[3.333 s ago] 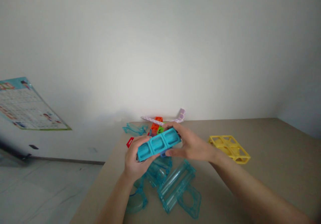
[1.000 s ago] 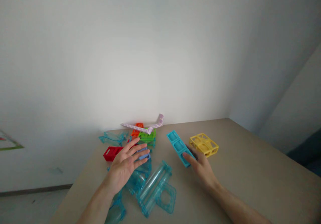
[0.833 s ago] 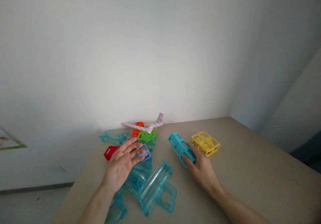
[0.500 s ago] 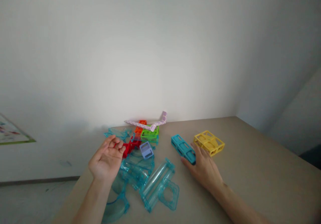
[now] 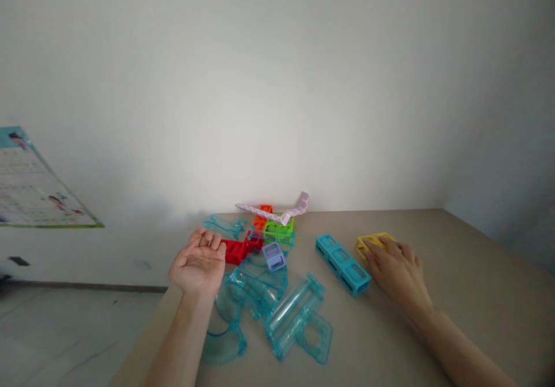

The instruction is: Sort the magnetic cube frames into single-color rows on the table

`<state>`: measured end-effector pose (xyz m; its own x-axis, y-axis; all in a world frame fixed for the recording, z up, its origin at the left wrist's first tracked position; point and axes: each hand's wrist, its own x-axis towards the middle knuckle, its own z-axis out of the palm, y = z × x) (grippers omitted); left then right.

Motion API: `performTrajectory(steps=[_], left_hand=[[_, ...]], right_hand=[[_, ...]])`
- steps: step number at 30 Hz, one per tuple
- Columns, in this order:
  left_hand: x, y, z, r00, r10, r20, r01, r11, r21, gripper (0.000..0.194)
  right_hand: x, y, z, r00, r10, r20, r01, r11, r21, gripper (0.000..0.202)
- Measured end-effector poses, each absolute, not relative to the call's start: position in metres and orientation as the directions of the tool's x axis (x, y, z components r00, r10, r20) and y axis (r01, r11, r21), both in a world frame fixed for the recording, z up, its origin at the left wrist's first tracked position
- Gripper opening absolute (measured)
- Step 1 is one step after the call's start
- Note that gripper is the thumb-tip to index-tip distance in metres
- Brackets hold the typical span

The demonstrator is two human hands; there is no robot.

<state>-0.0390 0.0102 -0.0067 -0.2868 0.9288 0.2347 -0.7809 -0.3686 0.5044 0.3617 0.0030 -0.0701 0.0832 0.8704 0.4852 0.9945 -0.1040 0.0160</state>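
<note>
My right hand lies over a yellow openwork plastic block, its fingers bent around the near side and hiding much of it. Just left of that hand, a blue openwork block rests on the table with nothing touching it. My left hand is palm up with loosely curled fingers and nothing in it. Beside its fingertips are red openwork blocks. Clear teal plastic pieces lie to its right, among them a tube-like piece and a plate with a round hole.
A small lavender block, a green block and an orange block sit farther back. A pale purple folded strip lies across the last two. The wall rises behind the table; a poster hangs left.
My right hand has left the blue block and moved right onto the yellow one. My left hand keeps its palm-up pose. The view has shifted left.
</note>
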Motion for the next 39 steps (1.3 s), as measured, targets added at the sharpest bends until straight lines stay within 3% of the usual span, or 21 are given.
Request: performTrajectory(steps=[7, 9, 13, 15, 18, 25, 27, 31, 35, 39], left_hand=[[-0.045, 0.011, -0.004, -0.343, 0.91, 0.233, -0.786, -0.414, 0.459, 0.022], [-0.047, 0.012, -0.004, -0.388, 0.892, 0.233, -0.723, -0.452, 0.523, 0.021], [-0.056, 0.024, -0.013, -0.583, 0.763, 0.28, -0.245, -0.493, 0.835, 0.019], [-0.061, 0.032, -0.019, -0.594, 0.738, 0.321, -0.051, -0.433, 0.9, 0.014], [-0.064, 0.041, -0.028, -0.475, 0.791, 0.385, 0.177, -0.343, 0.922, 0.011], [-0.049, 0.039, -0.037, -0.102, 0.908, 0.406, 0.58, -0.277, 0.766, 0.032], [-0.048, 0.037, -0.039, -0.055, 0.922, 0.383, 0.654, -0.256, 0.711, 0.038], [-0.047, 0.036, -0.039, 0.003, 0.942, 0.336, 0.775, -0.215, 0.594, 0.05], [-0.043, 0.032, -0.036, 0.098, 0.948, 0.304, 0.886, -0.223, 0.407, 0.056], [-0.041, 0.03, -0.035, 0.149, 0.946, 0.289, 0.9, -0.251, 0.357, 0.055]], right_hand=[[0.348, 0.003, -0.06, 0.178, 0.822, 0.54, 0.979, -0.202, -0.015, 0.039], [0.339, -0.001, -0.045, 0.2, 0.779, 0.595, 0.976, -0.212, -0.051, 0.041], [0.303, -0.001, -0.001, 0.1, 0.772, 0.628, 0.992, -0.026, -0.126, 0.033], [0.281, 0.009, 0.018, 0.014, 0.842, 0.54, 0.973, 0.113, -0.202, 0.03], [0.25, 0.034, 0.031, -0.123, 0.907, 0.403, 0.926, 0.25, -0.281, 0.034], [0.212, 0.073, 0.005, -0.331, 0.921, 0.206, 0.873, 0.382, -0.302, 0.026], [0.207, 0.073, -0.005, -0.383, 0.91, 0.158, 0.852, 0.414, -0.32, 0.024], [0.205, 0.076, -0.015, -0.419, 0.904, 0.087, 0.837, 0.422, -0.348, 0.039], [0.212, 0.088, -0.013, -0.444, 0.895, 0.032, 0.832, 0.425, -0.357, 0.034], [0.22, 0.098, -0.014, -0.472, 0.881, 0.005, 0.818, 0.441, -0.369, 0.028]])
